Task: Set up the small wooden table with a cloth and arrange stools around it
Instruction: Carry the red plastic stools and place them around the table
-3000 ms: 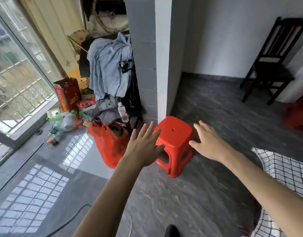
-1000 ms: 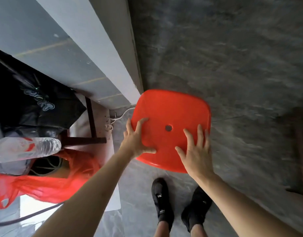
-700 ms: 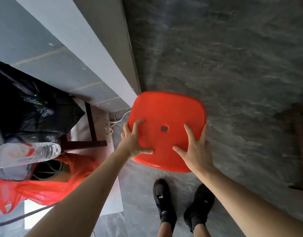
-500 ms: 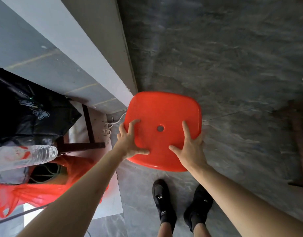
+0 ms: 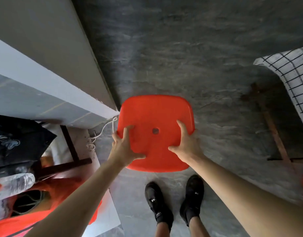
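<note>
A red plastic stool [image 5: 156, 113] stands on the dark floor right below me, seen from above, with a small hole in the middle of its seat. My left hand [image 5: 125, 147] grips the seat's near left side, fingers spread on top. My right hand [image 5: 185, 142] grips the near right side, thumb on top and fingers reaching to the right edge. At the right edge of the view is a corner of the table under a white cloth with a black grid [image 5: 294, 79]. One wooden table leg [image 5: 274, 134] shows beneath it.
A grey wall corner [image 5: 44, 79] stands close on the stool's left, with a white cable [image 5: 102, 132] at its foot. Further left lie a black bag [image 5: 15, 142], a water bottle [image 5: 12, 183] and a red plastic bag [image 5: 27, 219]. My black shoes [image 5: 157, 202] stand just behind the stool.
Both hands came down onto the stool's seat. Over the last second my right hand slid out to the seat's right edge, and the clothed table came into view on the right.
</note>
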The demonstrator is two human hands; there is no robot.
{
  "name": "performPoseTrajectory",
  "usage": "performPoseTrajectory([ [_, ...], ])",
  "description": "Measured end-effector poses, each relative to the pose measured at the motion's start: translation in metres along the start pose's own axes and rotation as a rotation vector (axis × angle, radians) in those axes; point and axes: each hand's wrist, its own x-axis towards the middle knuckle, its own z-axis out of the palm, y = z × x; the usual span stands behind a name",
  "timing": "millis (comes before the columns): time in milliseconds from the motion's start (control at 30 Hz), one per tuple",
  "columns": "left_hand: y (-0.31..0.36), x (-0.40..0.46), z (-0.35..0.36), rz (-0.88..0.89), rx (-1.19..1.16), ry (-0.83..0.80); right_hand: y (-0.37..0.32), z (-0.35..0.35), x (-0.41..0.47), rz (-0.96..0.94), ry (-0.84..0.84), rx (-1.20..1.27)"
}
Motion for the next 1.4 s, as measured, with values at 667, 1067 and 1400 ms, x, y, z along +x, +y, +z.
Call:
performPoseTrajectory([
  [667, 0.258, 0.064, 0.11, 0.398, 0.313, -0.275, 0.179, -0.151, -0.001, 0.416, 0.236, 0.218],
  [1067, 0.338, 0.053, 0.152, 0.436, 0.698, -0.248, 0.213, -0.174, -0.026, 0.565, 0.166, 0.298],
  [1400, 0.393, -0.007, 0.067, 0.651, 0.891, -0.063, 0.154, -0.286, -0.067, 0.29, -0.015, -0.045],
])
